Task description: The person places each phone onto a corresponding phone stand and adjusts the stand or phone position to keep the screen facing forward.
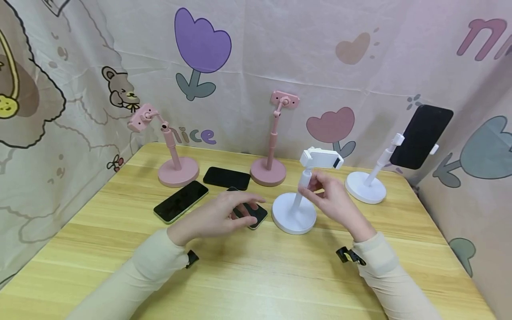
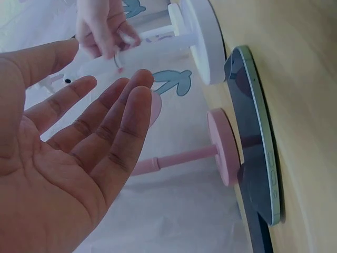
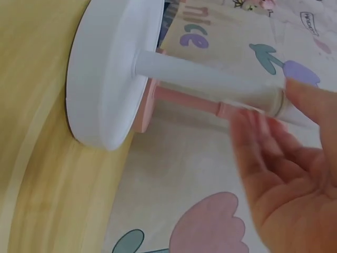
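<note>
My left hand [image 1: 216,217] hovers palm down over a dark phone [image 1: 261,216] lying on the table, partly hidden by the fingers. In the left wrist view, the left hand's loosely bent fingers [image 2: 113,124] hold nothing, and a phone with a pale green edge [image 2: 266,142] lies to their right. My right hand [image 1: 331,201] holds the upper stem of a white phone stand [image 1: 290,222], thumb on the near side and fingers behind. The stand is upright, its clamp [image 1: 323,159] bearing no phone. The right wrist view shows the thumb beside the stem's collar [image 3: 278,101].
Two pink phone stands [image 1: 178,172] [image 1: 268,172] stand at the back, clamps without phones. Two more phones [image 1: 181,202] [image 1: 226,178] lie on the table [image 1: 256,275] at left. On the right, another white stand [image 1: 366,189] bears a black phone [image 1: 422,137]. A patterned cloth [image 1: 260,44] hangs behind.
</note>
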A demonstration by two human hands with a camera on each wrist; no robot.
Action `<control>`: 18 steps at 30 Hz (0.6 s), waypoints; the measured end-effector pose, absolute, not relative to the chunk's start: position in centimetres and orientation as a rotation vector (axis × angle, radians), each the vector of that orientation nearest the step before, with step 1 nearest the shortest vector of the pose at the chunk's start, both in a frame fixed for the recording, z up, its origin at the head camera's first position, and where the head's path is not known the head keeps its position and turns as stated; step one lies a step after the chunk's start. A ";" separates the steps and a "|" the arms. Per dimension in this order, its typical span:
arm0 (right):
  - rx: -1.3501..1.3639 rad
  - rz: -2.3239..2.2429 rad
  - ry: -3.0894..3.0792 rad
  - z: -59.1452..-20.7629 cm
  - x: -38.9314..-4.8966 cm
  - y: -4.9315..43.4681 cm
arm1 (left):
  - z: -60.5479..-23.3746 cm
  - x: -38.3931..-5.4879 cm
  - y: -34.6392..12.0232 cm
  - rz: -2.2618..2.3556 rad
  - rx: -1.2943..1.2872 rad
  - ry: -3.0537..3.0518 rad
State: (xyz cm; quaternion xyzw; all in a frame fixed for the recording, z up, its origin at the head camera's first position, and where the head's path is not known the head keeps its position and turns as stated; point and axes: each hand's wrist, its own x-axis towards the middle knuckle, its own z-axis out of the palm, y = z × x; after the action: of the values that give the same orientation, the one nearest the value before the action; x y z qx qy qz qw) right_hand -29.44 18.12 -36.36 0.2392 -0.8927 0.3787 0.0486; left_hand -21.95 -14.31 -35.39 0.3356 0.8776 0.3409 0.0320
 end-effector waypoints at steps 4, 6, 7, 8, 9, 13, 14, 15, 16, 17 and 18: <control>0.807 1.015 -2.856 -36.3 -29.2 18.7 | -34.9 -22.1 -15.0 1.091 1.036 2.719; 0.841 0.954 -2.911 -36.2 -28.9 18.9 | -34.8 -22.2 -15.4 1.107 1.029 2.731; 0.859 0.931 -2.934 -36.1 -28.8 18.9 | -34.7 -22.2 -15.6 1.115 1.017 2.739; 0.878 0.915 -2.953 -36.1 -28.6 18.9 | -34.7 -22.3 -15.8 1.116 1.001 2.748; 0.888 0.911 -2.971 -36.0 -28.5 18.8 | -34.7 -22.3 -16.0 1.114 0.989 2.759; 0.949 0.895 -2.995 -35.8 -27.8 18.2 | -35.0 -22.8 -16.8 1.098 0.941 2.792; 0.968 0.893 -2.992 -35.8 -27.6 18.0 | -35.2 -22.9 -17.0 1.091 0.934 2.801; 0.983 0.885 -2.990 -35.7 -27.4 17.7 | -35.3 -23.0 -17.2 1.082 0.928 2.813; 0.997 0.875 -2.988 -35.7 -27.3 17.4 | -35.4 -23.2 -17.4 1.075 0.915 2.824; 1.012 0.869 -2.987 -35.6 -27.1 17.1 | -35.5 -23.3 -17.6 1.067 0.905 2.836; 1.028 0.870 -2.984 -35.6 -27.0 16.8 | -35.6 -23.4 -17.9 1.057 0.893 2.848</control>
State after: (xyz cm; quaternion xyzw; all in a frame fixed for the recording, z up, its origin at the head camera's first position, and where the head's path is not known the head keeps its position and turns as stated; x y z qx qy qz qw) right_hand -26.99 16.81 -35.55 0.3132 -0.9095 0.2652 -0.0663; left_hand -23.41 -17.87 -35.61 0.2821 0.8994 0.3337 -0.0125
